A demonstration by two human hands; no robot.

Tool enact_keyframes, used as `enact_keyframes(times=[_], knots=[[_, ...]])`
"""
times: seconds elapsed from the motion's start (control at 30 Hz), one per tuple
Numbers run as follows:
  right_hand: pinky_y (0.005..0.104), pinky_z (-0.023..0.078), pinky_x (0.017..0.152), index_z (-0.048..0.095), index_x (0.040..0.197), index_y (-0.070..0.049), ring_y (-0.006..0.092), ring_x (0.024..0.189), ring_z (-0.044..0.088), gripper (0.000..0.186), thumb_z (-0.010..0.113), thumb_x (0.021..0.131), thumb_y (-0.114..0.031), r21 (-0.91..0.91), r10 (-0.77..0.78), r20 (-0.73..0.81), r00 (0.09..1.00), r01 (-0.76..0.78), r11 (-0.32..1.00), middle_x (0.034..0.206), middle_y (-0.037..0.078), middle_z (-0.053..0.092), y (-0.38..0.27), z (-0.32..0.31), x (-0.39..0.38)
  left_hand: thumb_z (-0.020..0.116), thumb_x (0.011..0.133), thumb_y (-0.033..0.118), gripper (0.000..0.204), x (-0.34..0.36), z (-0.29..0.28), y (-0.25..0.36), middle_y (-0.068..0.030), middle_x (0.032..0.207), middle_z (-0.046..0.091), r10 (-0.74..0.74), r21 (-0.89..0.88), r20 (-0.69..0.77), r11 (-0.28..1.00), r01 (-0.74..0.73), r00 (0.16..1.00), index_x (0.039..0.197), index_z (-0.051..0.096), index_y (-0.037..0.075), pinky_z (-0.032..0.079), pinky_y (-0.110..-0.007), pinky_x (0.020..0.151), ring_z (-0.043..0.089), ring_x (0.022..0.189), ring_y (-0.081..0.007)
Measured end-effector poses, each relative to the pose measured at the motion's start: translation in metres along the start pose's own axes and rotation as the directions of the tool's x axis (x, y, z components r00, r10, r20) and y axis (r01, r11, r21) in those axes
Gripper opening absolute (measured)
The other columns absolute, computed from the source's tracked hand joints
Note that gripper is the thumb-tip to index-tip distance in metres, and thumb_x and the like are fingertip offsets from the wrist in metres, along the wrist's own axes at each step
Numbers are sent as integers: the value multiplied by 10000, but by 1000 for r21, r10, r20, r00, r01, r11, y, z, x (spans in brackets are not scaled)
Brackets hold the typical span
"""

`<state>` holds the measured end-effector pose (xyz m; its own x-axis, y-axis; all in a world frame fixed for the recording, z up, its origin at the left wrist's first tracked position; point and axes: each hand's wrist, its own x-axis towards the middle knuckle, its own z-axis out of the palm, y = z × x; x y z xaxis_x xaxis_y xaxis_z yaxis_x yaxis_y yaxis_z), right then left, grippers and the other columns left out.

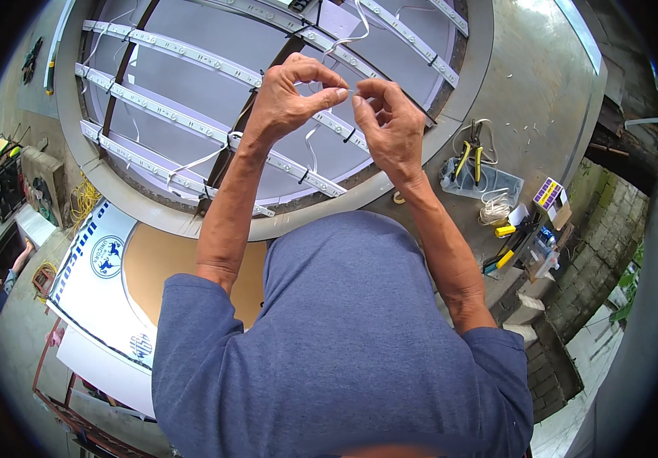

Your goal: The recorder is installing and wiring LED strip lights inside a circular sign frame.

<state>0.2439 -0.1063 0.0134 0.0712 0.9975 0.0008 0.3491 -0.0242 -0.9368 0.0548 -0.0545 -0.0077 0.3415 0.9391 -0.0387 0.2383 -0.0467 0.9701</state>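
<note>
Over a large round frame (478,53) with white LED strips (169,47) across it, both my hands are raised close together. My left hand (287,99) pinches a thin white wire (350,91) between thumb and forefinger. From the right, my right hand (390,126) meets it, thumb and forefinger closed on the same wire's end. Only a short bit of that wire shows in the small gap between the fingertips. Below the hands, a loose white wire (312,149) curls up from a strip. Black ties hold the strips to dark bars (119,72).
Right of the frame lie yellow-handled pliers (468,156) on a clear plastic bag (501,185), a coil of white cord (495,208), a small box (549,195) and a yellow-black tool (506,258). A printed white panel (88,286) leans at the lower left. Yellow cable (85,200) hangs beyond it.
</note>
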Motion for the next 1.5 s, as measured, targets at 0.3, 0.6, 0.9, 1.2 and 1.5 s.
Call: enact_keyframes(times=[0.3, 0.6, 0.9, 1.2, 1.5], knots=[[297, 522, 558, 682, 972, -26, 161, 620, 662, 153, 716, 832, 25, -171, -192, 0, 981, 189, 967, 828, 85, 681, 2, -1, 1, 865, 782, 232, 166, -2, 3, -3, -9, 833, 745, -2, 12, -33, 1000, 3, 999, 902, 827, 124, 498, -345, 851, 607, 912, -150], [317, 528, 559, 651, 924, -15, 187, 609, 660, 115, 694, 833, 39, -195, -223, -39, 974, 211, 958, 799, 97, 663, 4, 3, 3, 867, 777, 232, 169, -2, 4, -4, -12, 837, 752, -10, -9, -24, 1000, 9, 1000, 898, 828, 120, 502, -345, 858, 614, 919, -150], [308, 520, 550, 623, 935, -12, 163, 600, 642, 124, 713, 850, -10, -262, -253, -162, 954, 206, 943, 789, 90, 649, 8, 15, 2, 885, 769, 264, 212, -1, 9, 0, -11, 836, 738, -22, -74, -19, 997, 20, 1000, 909, 828, 116, 489, -344, 881, 600, 930, -153], [269, 557, 709, 701, 1123, -5, 128, 850, 688, 147, 619, 1012, -55, 308, 38, 272, 961, -125, 943, 994, 66, 734, 12, -20, 19, 879, 784, 292, 226, -5, 2, -15, -29, 842, 707, -93, -183, -11, 979, 89, 996, 925, 828, 123, 477, -371, 899, 589, 913, -158], [293, 562, 819, 702, 1140, 13, 161, 913, 683, 168, 638, 997, -48, 337, 83, 368, 926, -217, 916, 998, 89, 716, 15, -18, 19, 873, 785, 289, 216, -6, 0, -14, -23, 827, 726, -64, -170, 12, 983, 65, 998, 918, 825, 125, 471, -407, 937, 606, 930, -155]])
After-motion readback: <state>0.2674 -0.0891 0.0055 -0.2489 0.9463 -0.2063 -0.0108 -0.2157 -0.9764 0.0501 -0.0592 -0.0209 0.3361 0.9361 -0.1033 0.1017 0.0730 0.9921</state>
